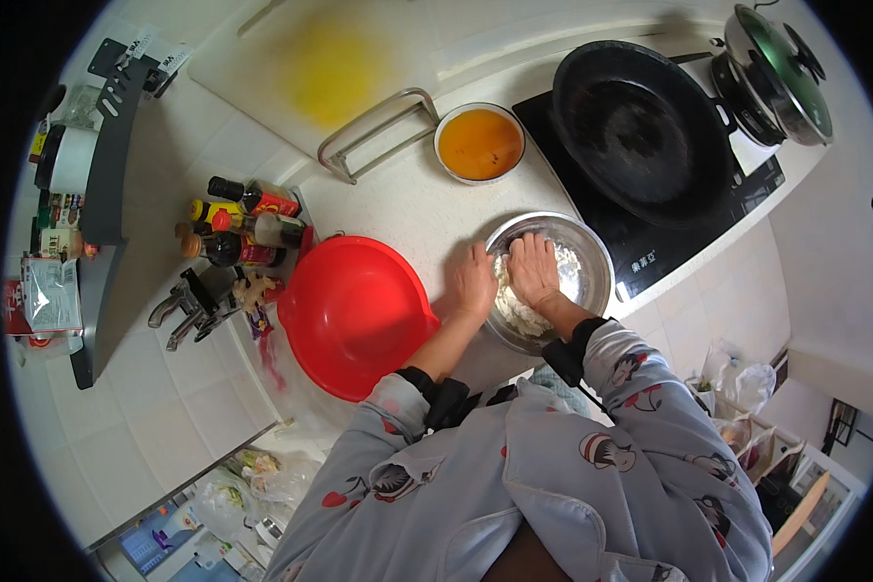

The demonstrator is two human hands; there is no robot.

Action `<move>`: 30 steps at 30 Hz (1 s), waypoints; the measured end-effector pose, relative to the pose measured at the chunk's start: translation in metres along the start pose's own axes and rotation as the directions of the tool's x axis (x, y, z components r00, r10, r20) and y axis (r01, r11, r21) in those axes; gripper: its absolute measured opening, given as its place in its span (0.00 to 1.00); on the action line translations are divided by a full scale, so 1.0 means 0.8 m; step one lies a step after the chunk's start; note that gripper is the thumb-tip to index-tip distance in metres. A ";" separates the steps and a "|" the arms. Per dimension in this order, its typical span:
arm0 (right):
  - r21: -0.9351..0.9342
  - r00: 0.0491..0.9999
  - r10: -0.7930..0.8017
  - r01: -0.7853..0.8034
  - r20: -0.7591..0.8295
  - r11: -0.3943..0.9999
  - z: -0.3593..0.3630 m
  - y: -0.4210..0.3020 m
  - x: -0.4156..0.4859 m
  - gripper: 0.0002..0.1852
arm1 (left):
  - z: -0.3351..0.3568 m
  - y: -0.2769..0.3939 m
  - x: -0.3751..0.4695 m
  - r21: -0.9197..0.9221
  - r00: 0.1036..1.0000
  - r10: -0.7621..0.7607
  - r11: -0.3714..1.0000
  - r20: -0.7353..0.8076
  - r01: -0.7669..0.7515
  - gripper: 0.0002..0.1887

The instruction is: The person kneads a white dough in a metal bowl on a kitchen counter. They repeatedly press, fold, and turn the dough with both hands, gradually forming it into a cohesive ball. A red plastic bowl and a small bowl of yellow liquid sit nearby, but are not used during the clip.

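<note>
A round stainless steel bowl (601, 280) holding floury white dough (518, 309) sits on the counter just in front of me. My right hand (533, 270) presses down into the dough inside the bowl, its fingers hiding part of it. At the bowl's left rim is my left hand (476, 278), its fingers curled on the edge. Left of it stands a big red plastic basin (356, 305), with no contents visible. Beyond the steel bowl is a white bowl of orange liquid (480, 144).
A large black pan (640, 131) rests on the induction cooktop (644, 258), beside a lidded pot (778, 80). Sauce bottles (254, 225), ginger (253, 292) and a knife rack (200, 302) line the left. A metal rack (382, 138) stands at the back wall.
</note>
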State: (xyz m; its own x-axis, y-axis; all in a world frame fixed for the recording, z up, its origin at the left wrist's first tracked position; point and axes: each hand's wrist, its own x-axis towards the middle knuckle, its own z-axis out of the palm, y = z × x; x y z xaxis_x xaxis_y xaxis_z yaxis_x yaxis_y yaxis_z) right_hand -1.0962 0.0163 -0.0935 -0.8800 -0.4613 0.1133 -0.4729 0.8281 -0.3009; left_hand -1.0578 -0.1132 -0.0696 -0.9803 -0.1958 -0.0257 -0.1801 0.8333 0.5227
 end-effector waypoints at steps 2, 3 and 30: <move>0.005 0.999 0.030 -0.030 -0.019 1.000 0.005 0.001 0.010 0.11 | 0.003 -0.001 0.002 -0.050 1.000 -0.027 0.998 -0.007 0.026 0.09; 0.011 0.998 0.025 -0.025 -0.062 1.000 0.007 0.000 0.012 0.11 | 0.003 -0.001 0.001 -0.076 0.999 -0.051 0.996 0.004 0.051 0.09; -0.013 0.998 0.058 -0.057 0.018 0.998 -0.004 0.001 0.002 0.08 | 0.011 -0.006 0.002 -0.067 0.999 -0.030 0.997 -0.041 0.027 0.08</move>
State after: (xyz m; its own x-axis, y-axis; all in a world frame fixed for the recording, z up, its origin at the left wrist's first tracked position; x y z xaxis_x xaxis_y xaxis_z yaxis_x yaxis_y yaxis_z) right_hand -1.0981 0.0170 -0.0907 -0.9047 -0.4187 0.0783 -0.4222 0.8574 -0.2943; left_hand -1.0594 -0.1132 -0.0797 -0.9704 -0.2415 -0.0059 -0.2004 0.7910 0.5780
